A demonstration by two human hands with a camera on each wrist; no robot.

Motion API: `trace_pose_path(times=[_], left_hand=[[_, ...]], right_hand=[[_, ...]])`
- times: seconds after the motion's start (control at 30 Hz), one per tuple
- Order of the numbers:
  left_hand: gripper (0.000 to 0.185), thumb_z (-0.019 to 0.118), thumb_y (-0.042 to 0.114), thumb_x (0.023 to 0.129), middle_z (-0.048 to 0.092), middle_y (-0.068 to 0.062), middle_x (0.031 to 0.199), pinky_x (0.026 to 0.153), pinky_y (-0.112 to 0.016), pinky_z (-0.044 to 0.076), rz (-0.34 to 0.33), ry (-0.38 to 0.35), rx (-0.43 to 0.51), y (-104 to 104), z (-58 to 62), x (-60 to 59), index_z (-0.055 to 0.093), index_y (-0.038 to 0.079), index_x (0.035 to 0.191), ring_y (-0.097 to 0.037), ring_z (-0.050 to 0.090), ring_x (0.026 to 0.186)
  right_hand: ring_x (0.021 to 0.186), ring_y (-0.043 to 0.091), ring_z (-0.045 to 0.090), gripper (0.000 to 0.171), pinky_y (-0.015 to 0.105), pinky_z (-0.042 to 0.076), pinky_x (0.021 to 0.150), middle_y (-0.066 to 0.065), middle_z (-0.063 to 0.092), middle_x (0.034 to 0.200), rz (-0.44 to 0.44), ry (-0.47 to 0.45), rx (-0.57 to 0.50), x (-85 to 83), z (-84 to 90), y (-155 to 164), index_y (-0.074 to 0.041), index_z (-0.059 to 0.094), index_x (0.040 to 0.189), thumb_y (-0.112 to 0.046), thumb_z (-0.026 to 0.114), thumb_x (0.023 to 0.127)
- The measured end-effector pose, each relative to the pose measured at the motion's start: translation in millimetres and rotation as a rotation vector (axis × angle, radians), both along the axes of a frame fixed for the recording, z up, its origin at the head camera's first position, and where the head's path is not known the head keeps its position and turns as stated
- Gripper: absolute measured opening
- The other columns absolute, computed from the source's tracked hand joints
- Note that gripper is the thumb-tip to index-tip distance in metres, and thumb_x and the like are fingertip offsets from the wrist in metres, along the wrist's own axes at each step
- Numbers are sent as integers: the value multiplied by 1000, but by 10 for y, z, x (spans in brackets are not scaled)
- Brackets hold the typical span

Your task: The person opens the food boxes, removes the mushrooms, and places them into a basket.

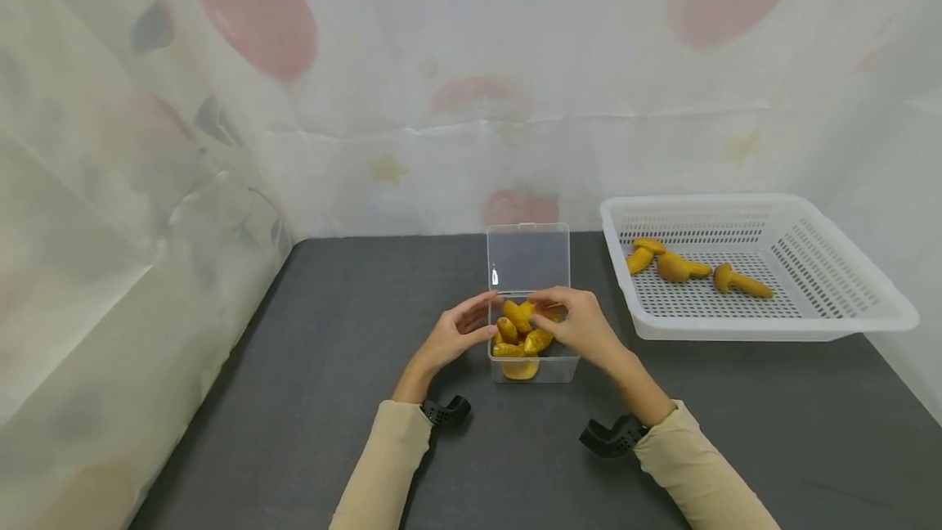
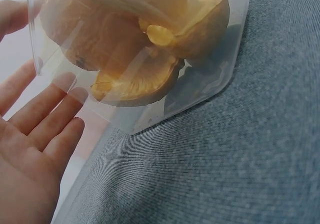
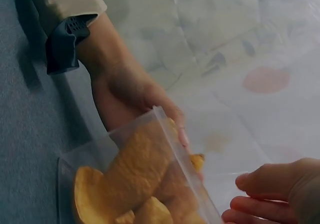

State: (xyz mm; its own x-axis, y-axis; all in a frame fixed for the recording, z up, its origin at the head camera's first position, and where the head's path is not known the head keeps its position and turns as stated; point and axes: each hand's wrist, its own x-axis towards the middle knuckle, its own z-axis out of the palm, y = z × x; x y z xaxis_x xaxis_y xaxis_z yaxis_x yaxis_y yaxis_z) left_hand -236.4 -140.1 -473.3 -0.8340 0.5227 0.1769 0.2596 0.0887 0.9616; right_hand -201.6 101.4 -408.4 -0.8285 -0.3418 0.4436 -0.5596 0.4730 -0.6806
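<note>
A clear plastic box (image 1: 567, 366) stands mid-table with its lid (image 1: 528, 256) upright behind it. Several yellow toy mushrooms (image 1: 518, 334) fill it. My left hand (image 1: 459, 334) lies flat against the box's left wall; in the left wrist view its straight fingers (image 2: 55, 109) touch the clear wall (image 2: 210, 84) beside the mushrooms (image 2: 135, 79). My right hand (image 1: 577, 321) hovers over the box's right rim, fingers loosely curled above the mushrooms. In the right wrist view those fingers (image 3: 270, 196) hold nothing that I can see, next to the box (image 3: 100, 154) and the left hand (image 3: 125, 94).
A white perforated basket (image 1: 846, 313) sits at the right with three more yellow mushrooms (image 1: 673, 267) inside. A dark grey cloth (image 1: 331, 399) covers the table. A pale printed curtain (image 1: 184, 186) closes off the back and left side.
</note>
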Motion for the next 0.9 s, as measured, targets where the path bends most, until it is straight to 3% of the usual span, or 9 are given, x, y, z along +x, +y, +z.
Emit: trace_pose_path(times=[0.37,0.9], left_hand=[[58,63,14,94,46,-17,149,120,-49,31,6,4,-5,21,4,2,41,12,147,-32,40,142],[57,62,11,94,47,-19,148,120,-49,32,8,8,-1,14,-7,-6,41,9,146,-33,41,142]], right_hand=[[77,26,72,26,30,62,68,21,74,95,-78,-106,33,-34,-60,-170,6,70,107,-2,73,82],[75,25,72,18,29,61,66,18,74,89,-147,-165,43,-46,-100,-253,3,73,97,-2,75,79]])
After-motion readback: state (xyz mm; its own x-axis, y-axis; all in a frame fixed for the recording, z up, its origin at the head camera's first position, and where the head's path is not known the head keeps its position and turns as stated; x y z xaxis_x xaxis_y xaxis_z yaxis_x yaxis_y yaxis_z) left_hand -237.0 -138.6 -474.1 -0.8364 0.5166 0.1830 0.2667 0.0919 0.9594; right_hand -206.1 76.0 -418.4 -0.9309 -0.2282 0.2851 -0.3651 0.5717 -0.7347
